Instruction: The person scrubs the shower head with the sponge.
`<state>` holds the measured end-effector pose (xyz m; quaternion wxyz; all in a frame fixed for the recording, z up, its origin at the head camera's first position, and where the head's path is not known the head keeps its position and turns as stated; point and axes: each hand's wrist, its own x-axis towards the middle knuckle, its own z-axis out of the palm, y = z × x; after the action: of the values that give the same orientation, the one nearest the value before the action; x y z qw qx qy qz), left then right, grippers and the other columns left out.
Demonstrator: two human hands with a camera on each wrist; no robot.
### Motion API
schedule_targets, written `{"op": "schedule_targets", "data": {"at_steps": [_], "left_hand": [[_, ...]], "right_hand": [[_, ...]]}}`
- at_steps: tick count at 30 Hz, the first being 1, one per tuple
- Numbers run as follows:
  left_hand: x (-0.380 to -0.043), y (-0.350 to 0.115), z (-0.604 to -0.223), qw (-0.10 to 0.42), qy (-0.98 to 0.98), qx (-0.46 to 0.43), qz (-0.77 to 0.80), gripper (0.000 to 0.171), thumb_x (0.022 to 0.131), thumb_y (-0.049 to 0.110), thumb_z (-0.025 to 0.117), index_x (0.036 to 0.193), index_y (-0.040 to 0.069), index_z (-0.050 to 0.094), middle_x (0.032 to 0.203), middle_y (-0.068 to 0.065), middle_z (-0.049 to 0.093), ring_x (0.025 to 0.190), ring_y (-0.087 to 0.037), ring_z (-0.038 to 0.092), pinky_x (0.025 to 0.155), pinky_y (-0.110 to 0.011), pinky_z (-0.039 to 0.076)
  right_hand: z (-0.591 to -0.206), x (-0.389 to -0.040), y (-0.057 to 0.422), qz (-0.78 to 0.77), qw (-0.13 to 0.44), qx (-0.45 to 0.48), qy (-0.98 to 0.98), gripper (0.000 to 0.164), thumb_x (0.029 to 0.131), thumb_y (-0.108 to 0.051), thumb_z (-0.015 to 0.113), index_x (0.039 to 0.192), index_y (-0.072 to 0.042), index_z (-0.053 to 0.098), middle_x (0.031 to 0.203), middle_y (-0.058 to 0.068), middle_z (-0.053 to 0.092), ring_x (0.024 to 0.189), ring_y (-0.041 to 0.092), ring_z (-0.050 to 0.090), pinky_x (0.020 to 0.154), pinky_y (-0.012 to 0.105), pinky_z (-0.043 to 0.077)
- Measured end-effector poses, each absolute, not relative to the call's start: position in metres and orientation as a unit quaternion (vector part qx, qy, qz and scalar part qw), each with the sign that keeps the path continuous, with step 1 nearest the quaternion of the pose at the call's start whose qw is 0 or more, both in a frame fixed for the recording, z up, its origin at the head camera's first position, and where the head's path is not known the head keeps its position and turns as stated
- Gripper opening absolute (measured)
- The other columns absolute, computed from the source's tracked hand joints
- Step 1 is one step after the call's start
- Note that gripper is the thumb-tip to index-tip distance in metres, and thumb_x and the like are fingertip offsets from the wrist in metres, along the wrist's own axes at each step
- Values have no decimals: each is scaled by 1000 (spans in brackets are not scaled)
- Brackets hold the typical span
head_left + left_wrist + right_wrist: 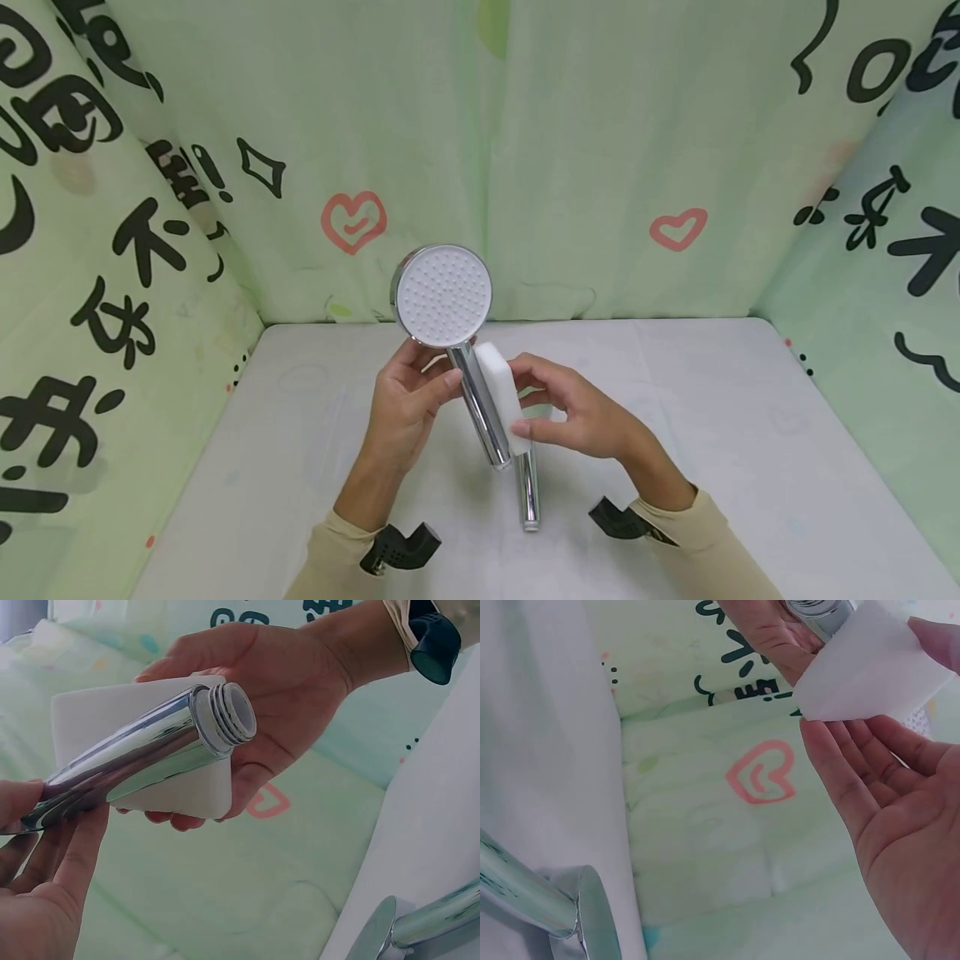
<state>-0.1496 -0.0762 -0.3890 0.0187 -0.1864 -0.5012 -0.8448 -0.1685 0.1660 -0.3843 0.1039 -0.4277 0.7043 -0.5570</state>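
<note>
Head — left grip (408, 400) and right grip (576, 410) angle inward.

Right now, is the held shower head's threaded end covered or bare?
Bare: exposed threads stick out from the handle in the left wrist view.

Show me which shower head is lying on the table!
The lower shower head, whose chrome handle shows below the white block in the head view. The upper shower head is off the table, held in the left hand.

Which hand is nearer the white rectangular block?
Right. The right hand grips the white rectangular block; the left hand holds the round-faced chrome shower head beside it.
</note>
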Motion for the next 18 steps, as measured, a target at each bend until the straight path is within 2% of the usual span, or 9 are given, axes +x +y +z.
{"op": "schedule_targets", "data": {"at_steps": [4, 9, 18], "left_hand": [[-151, -78, -388, 15, -500, -191, -845, 54, 91, -13, 62, 141, 2, 48, 128, -13, 60, 115, -26, 64, 90, -34, 59], [-150, -79, -388, 1, -491, -205, -847, 58, 92, -12, 61, 144, 8, 45, 131, -10, 58, 118, -23, 62, 94, -33, 57], [-150, -78, -386, -20, -479, -223, -849, 57, 93, -13, 59, 140, 16, 47, 125, -8, 56, 115, -18, 60, 91, -29, 56]], "right_hand": [[-385, -167, 168, -554, 113, -425, 707, 48, 92, -2, 68, 136, -15, 54, 125, 5, 61, 113, 25, 61, 95, 41, 56], [-387, -167, 170, -550, 98, -447, 699, 50, 91, -2, 69, 137, -14, 54, 124, 5, 61, 112, 24, 62, 94, 41, 57], [-384, -167, 171, -539, 72, -475, 692, 53, 91, -2, 71, 139, -12, 53, 124, 5, 61, 112, 25, 62, 91, 40, 58]]}}
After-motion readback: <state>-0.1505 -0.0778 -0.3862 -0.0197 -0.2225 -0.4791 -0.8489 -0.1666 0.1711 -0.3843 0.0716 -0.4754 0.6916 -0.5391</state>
